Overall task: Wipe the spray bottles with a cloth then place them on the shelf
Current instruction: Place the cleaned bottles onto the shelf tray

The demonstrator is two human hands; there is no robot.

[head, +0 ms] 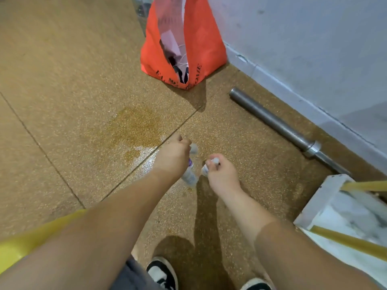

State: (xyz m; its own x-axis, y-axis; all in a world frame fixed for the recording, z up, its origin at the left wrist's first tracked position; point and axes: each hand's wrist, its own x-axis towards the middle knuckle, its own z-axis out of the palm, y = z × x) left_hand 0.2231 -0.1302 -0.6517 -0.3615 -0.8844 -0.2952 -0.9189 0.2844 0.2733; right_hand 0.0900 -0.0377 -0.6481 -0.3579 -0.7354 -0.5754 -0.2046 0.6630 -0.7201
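Both my arms reach down toward the speckled brown floor. My left hand grips the top of a small clear spray bottle with a purple label, its white cap showing past my fingers. My right hand pinches the white top of a second small spray bottle, which is mostly hidden under my fingers. The two bottles stand or hang close together just above the floor; whether they touch it I cannot tell. No cloth and no shelf are visible.
An orange shopping bag stands on the floor ahead by the grey wall. A metal barbell bar lies along the wall. A white marble-look unit with gold trim sits at right. A wet patch marks the floor. My shoes show below.
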